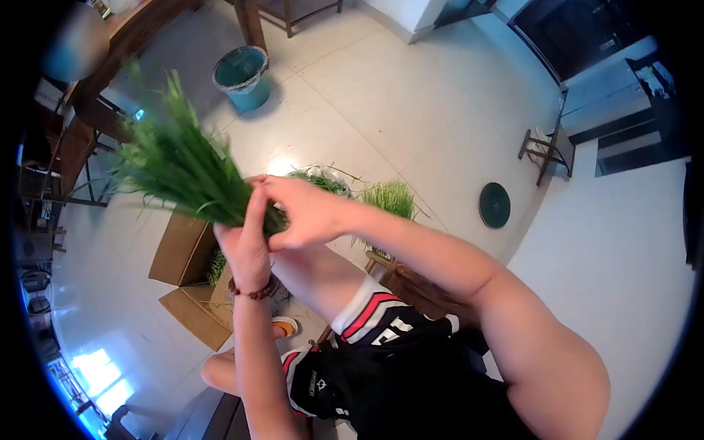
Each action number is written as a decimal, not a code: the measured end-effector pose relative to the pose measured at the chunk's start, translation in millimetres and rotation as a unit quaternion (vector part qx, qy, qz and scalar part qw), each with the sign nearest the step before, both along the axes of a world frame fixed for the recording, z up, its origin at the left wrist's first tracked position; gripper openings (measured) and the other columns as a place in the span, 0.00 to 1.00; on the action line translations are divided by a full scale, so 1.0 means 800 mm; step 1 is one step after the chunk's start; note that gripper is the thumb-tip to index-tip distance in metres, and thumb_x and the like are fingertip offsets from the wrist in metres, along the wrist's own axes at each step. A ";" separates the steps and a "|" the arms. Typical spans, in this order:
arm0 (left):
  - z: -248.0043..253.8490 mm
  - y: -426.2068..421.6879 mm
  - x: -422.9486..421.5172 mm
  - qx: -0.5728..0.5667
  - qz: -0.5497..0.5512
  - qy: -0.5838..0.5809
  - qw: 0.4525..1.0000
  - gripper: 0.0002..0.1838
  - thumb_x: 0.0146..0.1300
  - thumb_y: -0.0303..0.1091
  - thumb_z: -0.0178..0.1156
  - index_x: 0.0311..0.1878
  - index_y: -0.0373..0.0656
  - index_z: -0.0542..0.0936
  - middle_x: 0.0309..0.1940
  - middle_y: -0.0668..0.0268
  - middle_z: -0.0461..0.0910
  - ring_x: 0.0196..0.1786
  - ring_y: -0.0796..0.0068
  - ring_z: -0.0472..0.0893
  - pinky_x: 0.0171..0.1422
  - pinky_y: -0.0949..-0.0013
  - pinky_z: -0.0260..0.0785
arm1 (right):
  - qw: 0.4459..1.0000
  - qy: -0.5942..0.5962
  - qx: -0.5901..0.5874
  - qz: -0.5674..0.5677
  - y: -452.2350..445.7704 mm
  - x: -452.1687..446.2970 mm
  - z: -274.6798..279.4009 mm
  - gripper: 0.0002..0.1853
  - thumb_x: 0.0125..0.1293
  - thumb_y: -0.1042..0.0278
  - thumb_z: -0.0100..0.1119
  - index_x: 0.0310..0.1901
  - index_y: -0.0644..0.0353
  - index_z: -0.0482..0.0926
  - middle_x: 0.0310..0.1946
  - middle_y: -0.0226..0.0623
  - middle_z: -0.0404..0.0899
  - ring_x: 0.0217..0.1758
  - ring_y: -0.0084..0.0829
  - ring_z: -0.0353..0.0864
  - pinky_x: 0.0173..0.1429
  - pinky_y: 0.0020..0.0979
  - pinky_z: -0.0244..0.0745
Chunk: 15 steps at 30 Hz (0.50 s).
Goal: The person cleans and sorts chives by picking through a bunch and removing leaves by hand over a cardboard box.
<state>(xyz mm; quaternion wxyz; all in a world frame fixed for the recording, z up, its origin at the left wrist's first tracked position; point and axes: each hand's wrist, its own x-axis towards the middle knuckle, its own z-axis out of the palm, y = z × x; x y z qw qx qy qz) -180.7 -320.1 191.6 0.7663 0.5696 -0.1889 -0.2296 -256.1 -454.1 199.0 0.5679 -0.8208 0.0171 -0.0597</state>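
A thick bunch of long, thin green leaves, which look like chives (187, 172), points up and to the left. My left hand (246, 246), with a beaded bracelet at its wrist, is closed around the lower end of the bunch. From the other side my right hand (304, 213) grips the same end, its thumb and fingers bent around the stalks. The two hands touch each other, and the cut ends are partly hidden between them. The leaf tips are blurred.
An open cardboard box (183, 253) with greens inside stands below my left hand. Behind my right forearm are more upright greens (389, 199) and a bag of greens (323, 178). A teal bucket (249, 95) and a round dark disc (494, 205) are on the tiled floor.
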 end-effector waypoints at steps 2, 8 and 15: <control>0.028 -0.034 -0.044 -0.005 -0.041 -0.025 0.999 0.13 0.71 0.28 0.65 0.56 0.33 0.82 0.52 0.62 0.85 0.53 0.75 0.82 0.59 0.70 0.73 | 0.996 0.045 0.080 0.012 -0.033 -0.048 0.019 0.35 0.48 0.66 0.75 0.59 0.69 0.74 0.56 0.49 0.81 0.61 0.37 0.78 0.69 0.36 0.72; 0.046 -0.101 -0.133 -0.046 -0.128 0.023 0.990 0.15 0.69 0.29 0.68 0.54 0.32 0.81 0.50 0.61 0.84 0.51 0.76 0.82 0.58 0.69 0.76 | 0.984 -0.054 0.136 -0.098 -0.066 -0.164 0.034 0.29 0.50 0.68 0.74 0.54 0.68 0.77 0.45 0.44 0.84 0.48 0.32 0.82 0.55 0.35 0.77; 0.032 -0.145 -0.239 -0.045 -0.228 0.091 0.968 0.11 0.70 0.29 0.67 0.52 0.36 0.80 0.43 0.67 0.84 0.43 0.81 0.82 0.47 0.74 0.76 | 0.952 -0.029 0.243 -0.182 -0.086 -0.283 0.024 0.21 0.58 0.77 0.66 0.54 0.70 0.77 0.48 0.40 0.84 0.53 0.30 0.80 0.62 0.32 0.74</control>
